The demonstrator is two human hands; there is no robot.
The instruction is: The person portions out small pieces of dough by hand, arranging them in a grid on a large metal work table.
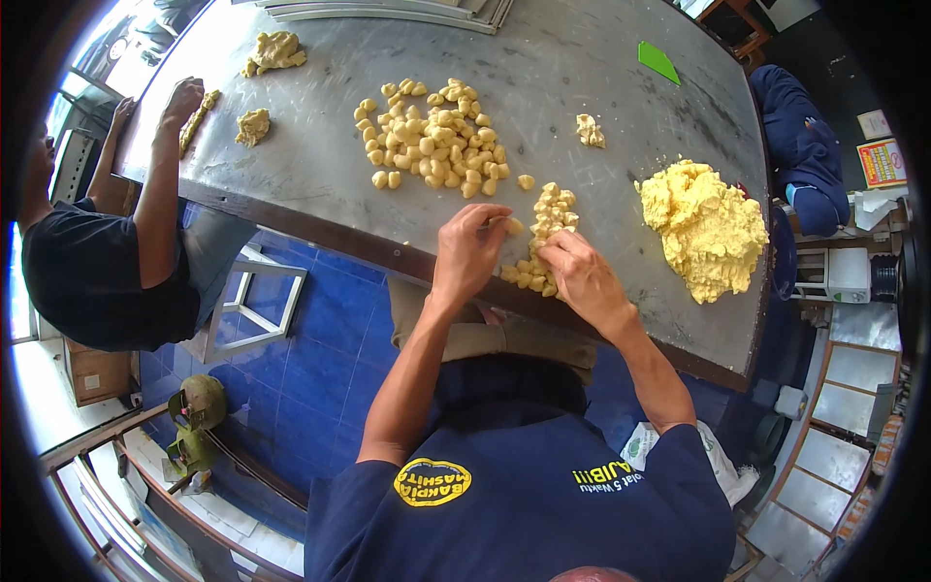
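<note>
My left hand (467, 250) is closed in a pinch at the table's near edge, with a small dough piece (513, 226) at its fingertips. To its right, my right hand (588, 283) bends its closed fingers down onto a narrow heap of small yellow dough pieces (553, 209); whatever its fingertips grip is hidden. Beyond my left hand spreads a large group of rounded dough balls (427, 145). One single dough ball (526, 181) lies between that group and the narrow heap.
A big crumbly yellow dough mound (703, 233) sits at the right of the metal table (339, 204). Farther off lie a dough scrap (590, 130) and a green scraper (658, 62). At left, another person (107, 262) works a dough strip (199, 121) near two dough lumps (274, 53).
</note>
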